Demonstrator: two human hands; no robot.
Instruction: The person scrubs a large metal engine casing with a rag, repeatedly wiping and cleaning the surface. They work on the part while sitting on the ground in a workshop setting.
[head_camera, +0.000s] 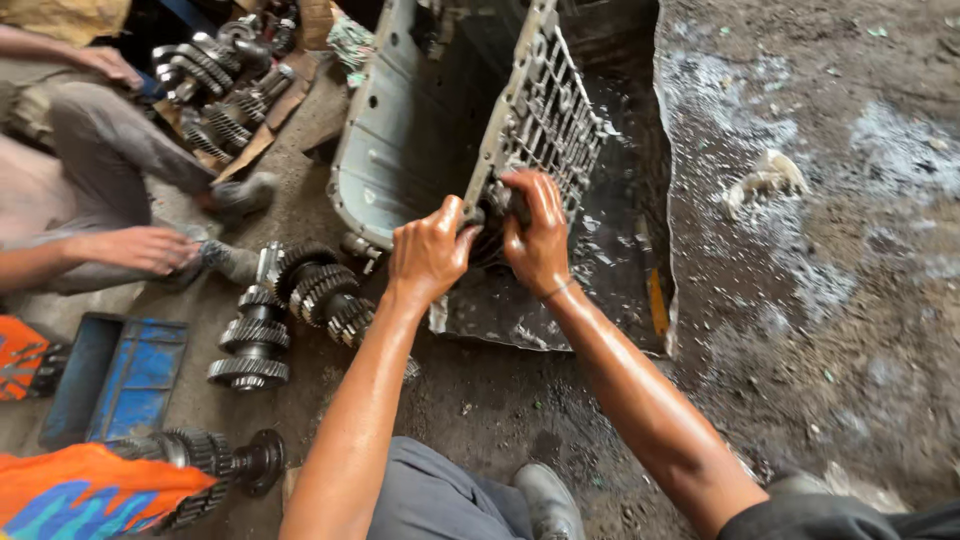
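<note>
1. Head view: the person's left hand (428, 252) and right hand (537, 232) meet at the bottom corner of a ribbed grey metal cover (545, 120).
2. The cover stands tilted on its edge. It leans against a big grey metal case (400, 140) that lies open on the floor.
3. The right hand is closed around a small dark part (497, 203) at the cover's low corner. The cover rises from this hand toward 12 o'clock.
4. The left hand is just beside it, at 9 o'clock from the right hand. Its thumb and fingers pinch the same dark part, which sits at 3 o'clock from this hand.
5. Both hands look shiny and oily.
6. Under the cover lies a wet metal sheet (600, 290) on the dirty floor (820, 300).
7. Two shafts with gears (290, 310) lie on the floor at 9 o'clock from the left hand, near it.
8. More gear shafts (220, 80) lie far off at 10 o'clock.
9. A blue tray (120, 375) sits at 8 o'clock.
10. Another person's hand (145, 248) rests on a knee at the left edge.
</note>
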